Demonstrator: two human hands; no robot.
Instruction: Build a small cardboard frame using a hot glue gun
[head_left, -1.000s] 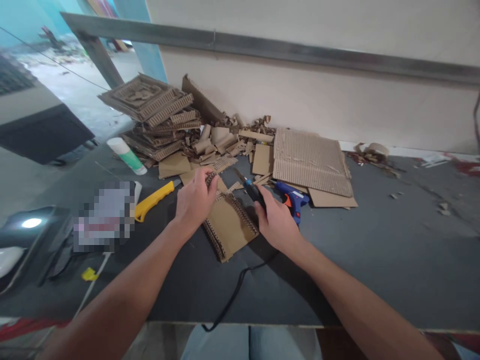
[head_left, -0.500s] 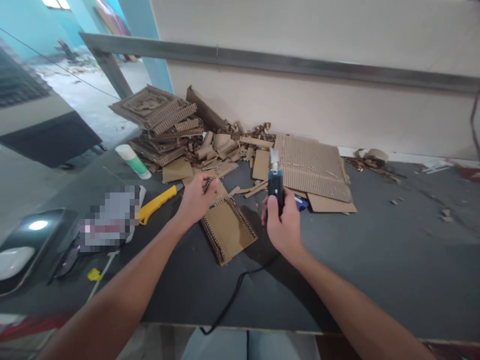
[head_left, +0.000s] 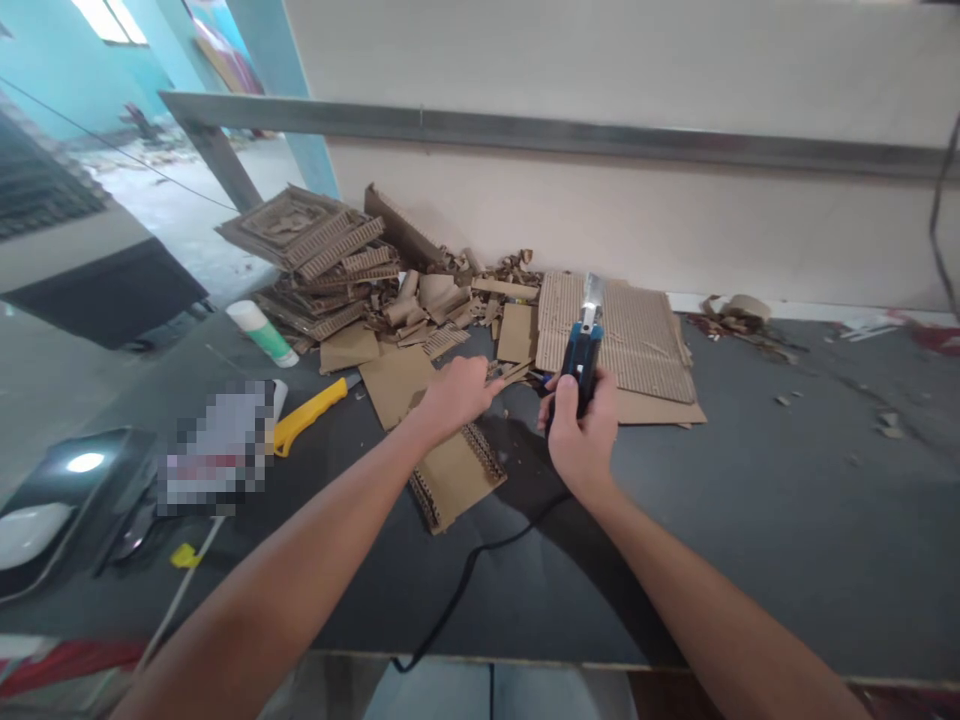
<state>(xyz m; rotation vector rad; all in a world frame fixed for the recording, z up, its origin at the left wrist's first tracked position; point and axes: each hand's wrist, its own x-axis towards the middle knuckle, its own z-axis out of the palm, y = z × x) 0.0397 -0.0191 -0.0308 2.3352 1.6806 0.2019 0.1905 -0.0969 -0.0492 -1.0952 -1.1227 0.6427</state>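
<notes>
My left hand (head_left: 459, 390) is over the far end of a small cardboard panel (head_left: 457, 480) that has corrugated strips along two edges. Its curled fingers are at some thin cardboard strips (head_left: 517, 371); what they hold, if anything, is hidden. My right hand (head_left: 583, 425) grips a black-and-blue hand tool (head_left: 583, 350) with a silvery metal head pointing up and away from me. A black cord (head_left: 469, 570) runs across the table below that hand. Behind the tool lies a ribbed cardboard sheet (head_left: 637, 345).
At the back left stands a stack of cardboard pieces (head_left: 315, 260), with rolled scraps (head_left: 435, 295) beside it. A glue stick (head_left: 262, 333), a yellow-handled cutter (head_left: 311, 415), a blurred-out object (head_left: 217, 450) and a white mouse (head_left: 34, 533) lie left. A metal rail (head_left: 525, 135) crosses behind.
My left hand has moved right, from above the panel's left side towards the thin strips. The corrugated strip in its fingers no longer shows there. My right hand has shifted slightly right, tilting the tool.
</notes>
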